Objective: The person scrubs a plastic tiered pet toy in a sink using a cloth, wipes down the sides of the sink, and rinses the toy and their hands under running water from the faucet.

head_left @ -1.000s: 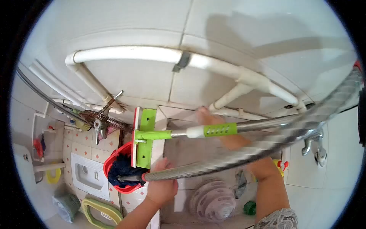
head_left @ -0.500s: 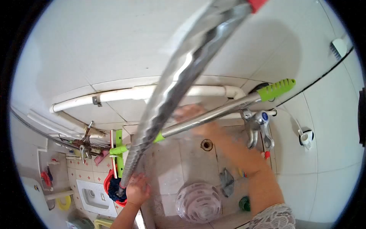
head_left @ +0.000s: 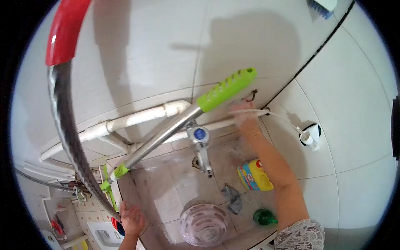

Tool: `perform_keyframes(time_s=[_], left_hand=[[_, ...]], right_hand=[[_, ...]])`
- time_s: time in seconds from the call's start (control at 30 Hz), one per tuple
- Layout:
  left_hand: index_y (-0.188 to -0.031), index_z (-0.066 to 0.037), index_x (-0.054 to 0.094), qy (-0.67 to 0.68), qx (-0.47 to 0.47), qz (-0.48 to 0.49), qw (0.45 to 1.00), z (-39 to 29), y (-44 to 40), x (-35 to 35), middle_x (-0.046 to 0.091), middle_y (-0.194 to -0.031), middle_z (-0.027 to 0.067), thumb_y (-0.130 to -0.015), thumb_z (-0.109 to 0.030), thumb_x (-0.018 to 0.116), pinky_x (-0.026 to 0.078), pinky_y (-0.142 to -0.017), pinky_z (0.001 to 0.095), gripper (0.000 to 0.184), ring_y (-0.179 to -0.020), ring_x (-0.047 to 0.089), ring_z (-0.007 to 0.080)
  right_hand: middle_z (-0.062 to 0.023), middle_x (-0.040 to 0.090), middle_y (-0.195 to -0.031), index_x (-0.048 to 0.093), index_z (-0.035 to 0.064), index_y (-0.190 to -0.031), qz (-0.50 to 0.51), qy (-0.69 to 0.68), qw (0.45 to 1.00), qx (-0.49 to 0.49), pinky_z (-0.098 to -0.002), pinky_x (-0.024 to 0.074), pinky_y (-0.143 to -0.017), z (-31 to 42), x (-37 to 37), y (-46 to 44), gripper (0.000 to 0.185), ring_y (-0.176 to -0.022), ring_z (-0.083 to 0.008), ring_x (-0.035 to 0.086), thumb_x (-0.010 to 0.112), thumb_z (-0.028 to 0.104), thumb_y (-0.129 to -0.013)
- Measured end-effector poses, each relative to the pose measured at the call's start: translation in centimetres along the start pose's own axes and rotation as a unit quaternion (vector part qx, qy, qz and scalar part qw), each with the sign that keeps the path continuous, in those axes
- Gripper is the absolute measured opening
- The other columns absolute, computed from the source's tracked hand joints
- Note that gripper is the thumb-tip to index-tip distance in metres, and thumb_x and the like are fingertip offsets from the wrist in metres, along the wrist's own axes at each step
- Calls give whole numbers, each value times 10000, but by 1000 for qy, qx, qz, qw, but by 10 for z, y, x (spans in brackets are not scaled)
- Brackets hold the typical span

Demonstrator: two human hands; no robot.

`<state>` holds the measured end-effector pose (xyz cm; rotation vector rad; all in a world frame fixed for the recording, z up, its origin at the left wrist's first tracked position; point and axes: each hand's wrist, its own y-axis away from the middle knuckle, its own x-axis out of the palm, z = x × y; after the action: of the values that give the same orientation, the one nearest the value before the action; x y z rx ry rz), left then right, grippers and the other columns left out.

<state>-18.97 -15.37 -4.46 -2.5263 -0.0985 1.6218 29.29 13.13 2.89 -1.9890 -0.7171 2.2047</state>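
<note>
My left hand (head_left: 132, 218) rests on the left rim of the tiled basin, its fingers spread, beside the lower end of a shiny pole (head_left: 73, 121) with a red grip. Extended to the back wall, my right hand (head_left: 245, 111) is close to a dark hook (head_left: 251, 96) and a thin white rod or tube (head_left: 283, 116). Its fingers are blurred, so whether it grips anything is unclear. A squeegee-like tool with a green handle (head_left: 227, 89) leans across the basin, left of that hand. Below it is a metal tap (head_left: 201, 143).
In the basin are a pale slotted plastic basket (head_left: 204, 225), a grey cloth (head_left: 232, 199), a yellow bottle (head_left: 255, 175) and a green bottle (head_left: 265, 217). White pipes (head_left: 125, 122) run along the wall. A white holder (head_left: 309, 136) is on the right wall, a brush (head_left: 322, 7) above.
My view has turned to the right. My right hand has moved right along the wall, from behind the green-handled pole to near the hook. My left hand stays at the basin rim.
</note>
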Motion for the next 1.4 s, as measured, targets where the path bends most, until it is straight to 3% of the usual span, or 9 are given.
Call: perform_keyframes(time_s=[0.13, 0.27, 0.4, 0.47, 0.53, 0.73, 1.07, 1.23, 1.4], left_hand=[[-782, -78, 647, -25, 18, 6, 1000, -11, -6, -3, 640, -868, 112, -620, -98, 583, 297, -1010, 502, 175, -1082, 483, 395], [-768, -58, 632, 47, -12, 21, 999, 13, 2, 7, 624, -798, 92, -614, -99, 581, 301, -1007, 500, 167, -935, 557, 304], [-741, -36, 594, 54, 0, -15, 998, 6, -4, 8, 605, -759, 96, -601, -78, 557, 307, -999, 513, 150, -856, 568, 295], [-735, -27, 577, 71, -4, -26, 997, -3, -6, 7, 599, -751, 108, -601, -64, 542, 312, -993, 522, 144, -856, 563, 328], [-734, -16, 570, -6, 91, -40, 995, -24, -17, -11, 591, -738, 141, -606, -45, 529, 317, -986, 535, 137, -935, 534, 409], [-765, -14, 577, 15, 48, -29, 998, 2, -1, 4, 586, -749, 170, -621, -10, 528, 348, -957, 516, 152, -1065, 477, 422], [-776, -24, 584, -31, 104, 2, 994, -14, -12, -10, 604, -847, 128, -605, 39, 523, 320, -993, 480, 193, -1156, 426, 404], [-785, -25, 604, -21, 55, 11, 998, -20, -12, -9, 613, -870, 134, -611, 34, 532, 317, -992, 485, 197, -1168, 414, 402], [-781, -19, 613, -6, 31, 23, 999, -3, -8, -4, 615, -878, 140, -633, 21, 534, 318, -991, 487, 173, -1173, 411, 405]], right_hand=[[-305, 307, -1286, 420, -54, -1189, -148, -93, 973, 150, -509, 177, -1052, 64, 39, 6, 489, -1243, -433, 248, 574, 78, -744], [-178, 523, -1121, 575, 1, -1045, -230, -269, 912, -208, -491, 319, -975, 170, 18, -12, 347, -1097, -324, 446, 541, 139, -728], [-100, 502, -1174, 568, 62, -1074, -94, -202, 935, -276, -426, 396, -937, 90, 1, -6, 301, -1076, -277, 469, 504, 119, -786], [-74, 532, -1111, 604, 133, -1017, -92, 29, 951, -295, -426, 417, -874, 27, -17, 1, 260, -979, -258, 505, 518, 151, -772], [-74, 555, -1070, 614, 124, -1005, 7, 38, 971, -235, -403, 431, -844, -12, -35, 8, 254, -960, -266, 522, 533, 136, -765], [-139, 583, -896, 646, 31, -855, 164, 366, 912, -81, -419, 403, -802, -103, -97, 35, 174, -952, -299, 504, 544, 105, -734], [-104, 537, -894, 601, 67, -781, 384, 231, 864, -231, -365, 376, -826, -54, -178, 284, 129, -938, -251, 479, 517, 160, -748], [-83, 537, -873, 604, 56, -816, 251, 341, 886, -191, -353, 399, -783, -98, -84, 145, 147, -889, -222, 477, 515, 145, -741], [-170, 530, -1169, 551, -19, -1094, 98, 229, 968, -30, -379, 319, -976, -110, 27, 90, 380, -1150, -313, 419, 497, 192, -784]])
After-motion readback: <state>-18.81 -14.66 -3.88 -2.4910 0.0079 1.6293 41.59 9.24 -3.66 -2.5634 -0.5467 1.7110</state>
